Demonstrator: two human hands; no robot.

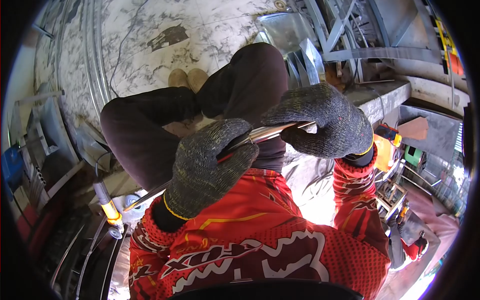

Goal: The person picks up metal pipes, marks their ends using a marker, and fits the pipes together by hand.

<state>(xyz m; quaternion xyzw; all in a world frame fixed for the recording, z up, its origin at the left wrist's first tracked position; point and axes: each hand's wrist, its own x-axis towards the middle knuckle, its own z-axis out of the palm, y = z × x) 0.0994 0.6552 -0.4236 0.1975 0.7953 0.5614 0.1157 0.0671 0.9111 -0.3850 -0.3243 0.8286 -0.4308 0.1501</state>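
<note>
Both my hands wear dark grey knitted gloves with yellow cuffs. A long, thin, shiny metal strip [267, 132] slants across my lap between them. My left hand [207, 167] is wrapped round its middle, and a narrow length with a coppery tip shows beyond that glove at lower left. A bit of red shows within the left grip; what it is I cannot make out. My right hand [327, 120] pinches the strip's other end between thumb and fingers. The gloves hide much of the strip.
A yellow and black power tool [108, 207] with a cord lies to my left. Long metal bars [92, 55] rest on the marbled floor. Sheet metal pieces [302, 62] and a steel frame [345, 30] stand ahead right. Another person [410, 248] is at far right.
</note>
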